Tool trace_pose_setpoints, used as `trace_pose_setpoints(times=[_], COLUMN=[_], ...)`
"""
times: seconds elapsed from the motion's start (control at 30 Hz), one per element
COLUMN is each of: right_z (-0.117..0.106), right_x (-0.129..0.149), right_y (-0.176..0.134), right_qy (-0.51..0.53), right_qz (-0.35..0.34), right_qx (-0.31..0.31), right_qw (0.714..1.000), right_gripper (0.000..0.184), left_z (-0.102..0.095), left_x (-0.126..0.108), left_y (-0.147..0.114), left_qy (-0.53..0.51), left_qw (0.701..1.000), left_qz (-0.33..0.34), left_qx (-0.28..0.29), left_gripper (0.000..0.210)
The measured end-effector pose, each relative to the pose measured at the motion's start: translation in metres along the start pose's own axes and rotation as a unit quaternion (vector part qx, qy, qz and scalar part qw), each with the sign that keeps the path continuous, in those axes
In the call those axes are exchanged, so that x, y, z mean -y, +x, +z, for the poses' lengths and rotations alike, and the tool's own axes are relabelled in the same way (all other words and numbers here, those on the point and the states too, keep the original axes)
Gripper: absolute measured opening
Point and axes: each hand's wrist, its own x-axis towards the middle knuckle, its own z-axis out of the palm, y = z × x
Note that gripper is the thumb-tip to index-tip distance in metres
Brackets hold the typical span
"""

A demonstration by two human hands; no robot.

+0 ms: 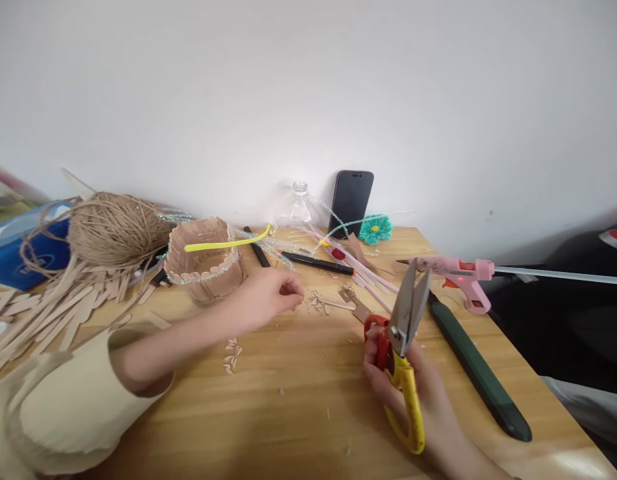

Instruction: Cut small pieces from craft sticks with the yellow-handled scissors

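My right hand (pixel 428 387) is wrapped around a pair of scissors (pixel 405 327) with one red and one yellow handle; the blades point up and stand slightly apart. Over the middle of the table, my left hand (pixel 271 293) has thumb and fingers curled together in a pinch. Whatever it may hold is too small to make out. Small wood scraps (pixel 318 303) lie just right of its fingertips. Behind the left wrist stands a round basket of wooden sticks (pixel 205 267), trimmed with a glittery strand. A yellow pipe cleaner (pixel 223 245) lies across its top.
At left are a twine ball (pixel 115 230), a blue package (pixel 28 247) and many craft sticks (pixel 73 307). Behind stand a clear bottle (pixel 299 203), a phone (pixel 351 203) and a teal flower (pixel 375 229). A pink glue gun (pixel 468 270) and dark green bar (pixel 475 360) lie right.
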Motion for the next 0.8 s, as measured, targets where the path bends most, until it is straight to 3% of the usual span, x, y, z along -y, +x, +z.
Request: trace_pose_setpoints(times=[0.07,0.13,0.23,0.5,0.63,0.8], right_z=[-0.001,-0.002,-0.001,0.006,0.009,0.016], right_x=[-0.002,-0.003,-0.002,-0.003,0.0,0.009], right_y=[0.001,0.003,0.006,0.011,0.018,0.035], right_qy=[0.014,0.014,-0.009,-0.003,0.026,0.08], right_qz=[0.008,0.008,-0.003,0.01,0.019,0.006], right_qx=[-0.005,-0.009,-0.002,-0.002,-0.008,-0.019], right_qw=[1.0,1.0,1.0,1.0,0.999,0.997], right_gripper=[0.027,0.026,0.021,0.026,0.032,0.036], left_z=[-0.003,-0.005,-0.006,-0.007,-0.011,-0.018], left_x=[0.0,-0.001,-0.001,0.003,0.007,0.007], left_y=[-0.007,-0.014,-0.022,-0.03,-0.027,-0.017], left_qy=[-0.142,-0.268,-0.334,-0.343,-0.275,-0.2], left_qw=[0.988,0.956,0.933,0.932,0.955,0.979], left_qz=[-0.062,-0.115,-0.134,-0.115,-0.098,-0.021], left_qx=[0.003,0.006,0.003,-0.037,-0.051,-0.031], left_gripper=[0.014,0.016,0.012,0.011,0.013,0.022])
